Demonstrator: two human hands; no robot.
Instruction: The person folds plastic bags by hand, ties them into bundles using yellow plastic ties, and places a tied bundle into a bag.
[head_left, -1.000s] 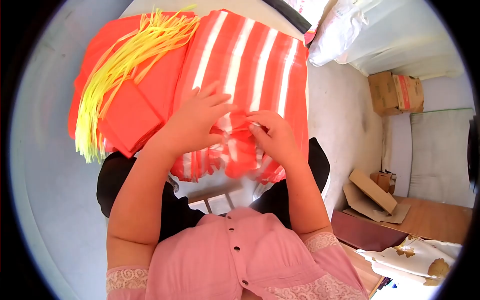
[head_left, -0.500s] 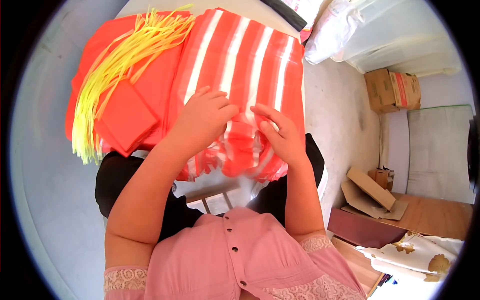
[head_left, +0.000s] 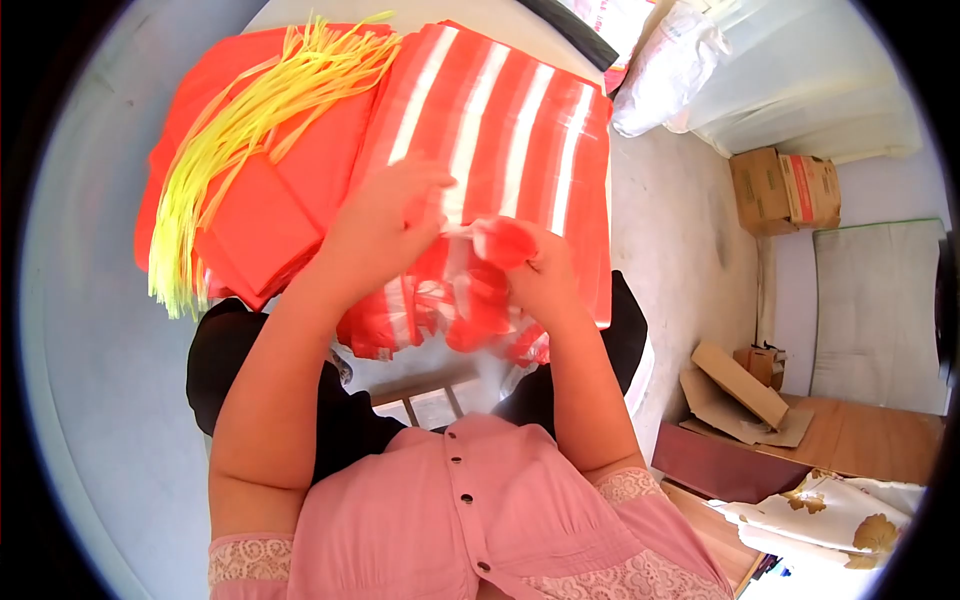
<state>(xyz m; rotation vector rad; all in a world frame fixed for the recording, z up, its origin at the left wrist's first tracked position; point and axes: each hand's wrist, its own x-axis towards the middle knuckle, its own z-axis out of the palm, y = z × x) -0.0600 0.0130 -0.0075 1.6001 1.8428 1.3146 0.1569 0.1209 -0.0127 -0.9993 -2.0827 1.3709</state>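
- The striped sheets [head_left: 543,120] lie piled on the tabletop [head_left: 470,12], beside yellow strips [head_left: 235,130].
- The right hand [head_left: 545,280] pinches a crumpled bit of them.
- The left hand [head_left: 385,225] is near, fingers a bit apart; too blurry to tell if it pinches.
- They look thin, light, floppy, maybe slippery and easy to rip: best held softly by the bunched edge.

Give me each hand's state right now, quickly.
Left hand: open, thumb apart from the blurred fingers; contact with the striped plastic cannot be told.
Right hand: closed, holding a gathered red piece.
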